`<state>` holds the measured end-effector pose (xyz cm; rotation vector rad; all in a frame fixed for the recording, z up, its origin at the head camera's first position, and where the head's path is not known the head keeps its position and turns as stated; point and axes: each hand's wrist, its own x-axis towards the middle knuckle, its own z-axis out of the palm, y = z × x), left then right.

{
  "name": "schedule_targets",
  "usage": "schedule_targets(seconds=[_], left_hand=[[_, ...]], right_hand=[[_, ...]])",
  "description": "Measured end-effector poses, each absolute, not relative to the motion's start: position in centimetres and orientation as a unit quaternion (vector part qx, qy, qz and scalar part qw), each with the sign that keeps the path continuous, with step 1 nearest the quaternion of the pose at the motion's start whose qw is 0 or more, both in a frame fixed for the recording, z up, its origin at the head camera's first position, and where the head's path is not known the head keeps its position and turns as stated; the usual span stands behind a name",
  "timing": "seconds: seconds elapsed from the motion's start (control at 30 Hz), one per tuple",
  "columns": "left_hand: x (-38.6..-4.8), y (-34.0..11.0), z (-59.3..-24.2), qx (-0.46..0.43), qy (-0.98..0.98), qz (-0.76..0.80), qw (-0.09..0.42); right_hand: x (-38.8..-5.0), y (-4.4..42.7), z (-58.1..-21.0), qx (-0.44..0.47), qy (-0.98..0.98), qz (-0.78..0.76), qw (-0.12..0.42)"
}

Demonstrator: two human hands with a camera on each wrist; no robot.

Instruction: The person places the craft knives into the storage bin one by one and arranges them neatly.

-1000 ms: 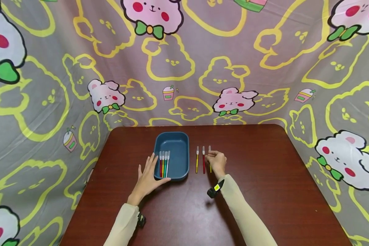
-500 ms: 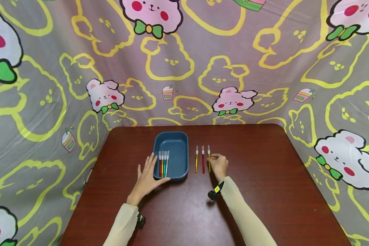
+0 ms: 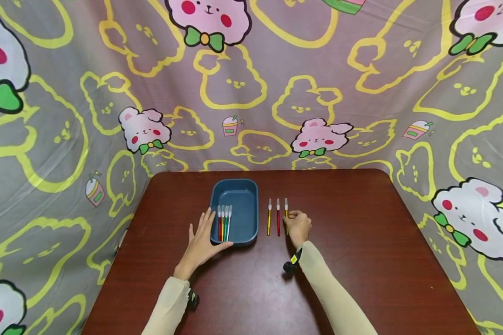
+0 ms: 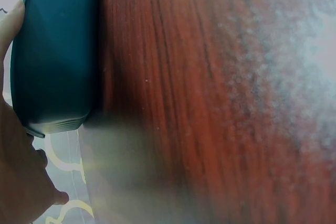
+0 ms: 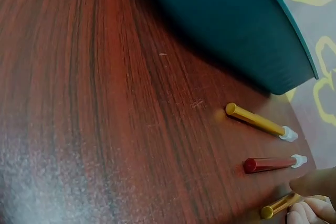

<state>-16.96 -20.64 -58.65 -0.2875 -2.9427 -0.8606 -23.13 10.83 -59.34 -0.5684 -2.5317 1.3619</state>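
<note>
My left hand lies at the near left corner of a blue tray, with spread, fairly straight fingers along its left rim and the thumb at the front rim. Inside the tray, several slim craft knives with clear caps lie side by side: red, yellow, green and silver. My right hand pinches the handle of the rightmost yellow craft knife, which lies on the table. To its left lie a red craft knife and another yellow craft knife, roughly parallel, caps pointing away.
A dark red-brown wooden table bears everything. Patterned grey cloth with cartoon bears hangs around its back and sides. Each wrist wears a small black camera.
My right hand has drawn slightly back along the rightmost yellow craft knife, so more of its capped end shows. The left hand and the tray have stayed put.
</note>
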Motion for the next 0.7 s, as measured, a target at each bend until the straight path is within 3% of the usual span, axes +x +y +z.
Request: schedule_targets(seconds=[0.7], left_hand=[[-16.86, -20.62, -58.62, -0.093, -0.954, -0.282, 0.031]], right_hand=[[-23.42, 11.16, -59.53, -0.185, -0.865, 0.457, 0.096]])
